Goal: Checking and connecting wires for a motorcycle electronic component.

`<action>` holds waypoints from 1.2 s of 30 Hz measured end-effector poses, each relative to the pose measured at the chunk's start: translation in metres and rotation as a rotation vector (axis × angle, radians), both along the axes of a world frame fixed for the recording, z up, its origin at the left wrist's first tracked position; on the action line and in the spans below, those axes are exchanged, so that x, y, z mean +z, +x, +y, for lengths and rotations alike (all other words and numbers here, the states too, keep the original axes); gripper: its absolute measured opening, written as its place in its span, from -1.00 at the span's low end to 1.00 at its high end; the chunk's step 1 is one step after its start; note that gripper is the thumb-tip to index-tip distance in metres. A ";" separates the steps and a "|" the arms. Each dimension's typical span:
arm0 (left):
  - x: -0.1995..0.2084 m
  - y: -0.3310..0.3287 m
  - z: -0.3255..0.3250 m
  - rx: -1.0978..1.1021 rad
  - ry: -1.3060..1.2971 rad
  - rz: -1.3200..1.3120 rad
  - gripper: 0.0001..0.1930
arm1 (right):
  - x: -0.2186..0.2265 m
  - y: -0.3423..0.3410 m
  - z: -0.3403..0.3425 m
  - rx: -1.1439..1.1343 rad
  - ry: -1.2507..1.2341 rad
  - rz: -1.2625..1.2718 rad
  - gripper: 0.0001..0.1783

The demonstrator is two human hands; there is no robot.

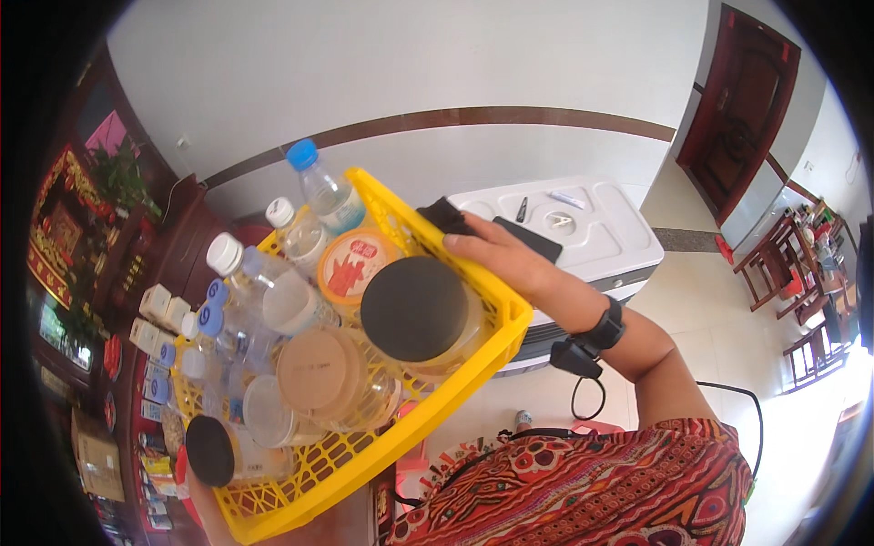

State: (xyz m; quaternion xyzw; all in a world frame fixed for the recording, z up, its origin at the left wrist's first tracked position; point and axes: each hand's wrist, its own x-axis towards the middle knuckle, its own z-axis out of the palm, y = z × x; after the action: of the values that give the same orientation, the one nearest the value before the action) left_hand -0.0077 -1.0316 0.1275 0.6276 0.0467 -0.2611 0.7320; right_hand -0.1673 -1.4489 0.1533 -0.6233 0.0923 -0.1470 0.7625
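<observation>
A yellow plastic basket (387,463) is held up in front of me, tilted, with its right end higher. My right hand (496,257) grips the basket's upper right rim, and a small black piece (442,217) shows by its fingers. My left hand (208,506) is at the basket's lower left corner, its fingers mostly hidden behind it. Several clear bottles and jars fill the basket. Among them are a blue-capped bottle (330,196), a jar with an orange-rimmed lid (358,266), a black-lidded jar (415,309) and a tan-lidded jar (320,375).
Beyond my right hand stands a white-topped appliance (596,227) with a dark flat object (528,238) on it. Dark wooden furniture with small boxes (159,309) is at the left. Wooden chairs (774,264) and a brown door (739,114) are at the right.
</observation>
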 end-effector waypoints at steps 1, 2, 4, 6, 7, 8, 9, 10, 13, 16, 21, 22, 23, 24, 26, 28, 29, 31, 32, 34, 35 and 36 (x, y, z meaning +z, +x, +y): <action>0.006 0.006 -0.009 -0.026 0.003 -0.015 -0.58 | -0.002 -0.005 -0.014 -0.011 -0.002 -0.018 -0.49; 0.008 0.007 -0.019 -0.045 0.001 -0.022 -0.58 | 0.000 -0.011 -0.027 -0.062 -0.013 -0.013 -0.48; 0.010 0.013 -0.037 -0.074 -0.005 -0.026 -0.58 | 0.012 -0.027 -0.041 -0.200 -0.061 0.025 -0.46; 0.019 0.021 -0.036 -0.077 -0.024 -0.030 -0.58 | 0.034 -0.039 -0.046 -0.259 -0.071 0.051 -0.47; 0.042 0.053 -0.038 -0.136 0.012 -0.053 -0.58 | 0.045 -0.026 -0.018 -0.333 -0.031 0.064 -0.47; 0.050 0.068 -0.040 -0.164 0.005 -0.051 -0.58 | 0.039 -0.011 -0.026 -0.307 -0.023 0.004 -0.48; 0.050 0.078 -0.048 -0.184 -0.005 -0.047 -0.59 | 0.041 -0.006 -0.033 -0.284 -0.043 -0.007 -0.47; 0.050 0.087 -0.054 -0.203 -0.020 -0.038 -0.59 | 0.045 -0.005 -0.034 -0.374 -0.067 0.050 -0.48; 0.037 0.112 -0.081 -0.263 -0.056 0.040 -0.59 | 0.041 -0.008 -0.064 -0.353 -0.088 0.058 -0.54; 0.071 0.153 -0.087 -0.328 -0.012 0.077 -0.59 | 0.078 0.018 -0.011 -0.537 -0.025 0.134 -0.47; 0.080 0.170 -0.087 -0.329 -0.022 0.124 -0.60 | 0.065 0.018 -0.020 -0.701 -0.035 0.281 -0.17; 0.082 0.169 -0.084 -0.321 -0.019 0.130 -0.60 | 0.067 0.018 -0.012 -0.691 -0.021 0.271 -0.24; 0.083 0.167 -0.072 -0.285 -0.006 0.129 -0.60 | 0.071 0.029 0.001 -0.653 0.004 0.256 -0.30; 0.082 0.166 -0.071 -0.279 -0.007 0.134 -0.60 | 0.072 0.026 0.000 -0.595 -0.023 0.226 -0.42; 0.084 0.160 -0.067 -0.262 -0.014 0.136 -0.61 | 0.068 0.019 -0.010 -0.605 -0.020 0.203 -0.43; 0.089 0.150 -0.055 -0.214 -0.012 0.129 -0.61 | 0.066 0.020 -0.010 -0.551 -0.030 0.176 -0.41; 0.092 0.145 -0.044 -0.179 -0.003 0.127 -0.61 | 0.067 0.025 -0.003 -0.573 -0.013 0.185 -0.40; 0.098 0.135 -0.022 -0.117 0.005 0.122 -0.61 | 0.069 0.037 0.011 -0.599 -0.003 0.229 -0.40; 0.103 0.132 -0.011 -0.099 0.007 0.122 -0.61 | 0.078 0.043 0.023 -0.551 0.023 0.231 -0.40; 0.112 0.122 0.012 -0.055 0.009 0.123 -0.61 | 0.083 0.057 0.032 -0.389 0.037 0.196 -0.39; 0.117 0.120 0.024 -0.033 0.004 0.125 -0.61 | 0.082 0.065 0.036 -0.372 0.038 0.196 -0.39; 0.119 0.114 0.036 -0.009 0.008 0.126 -0.60 | 0.081 0.072 0.043 -0.355 0.053 0.212 -0.39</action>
State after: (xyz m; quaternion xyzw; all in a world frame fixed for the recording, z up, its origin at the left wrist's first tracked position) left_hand 0.1063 -0.9960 0.2468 0.6131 0.0909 -0.3029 0.7240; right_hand -0.0950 -1.4056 0.2345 -0.5889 0.2844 -0.2100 0.7268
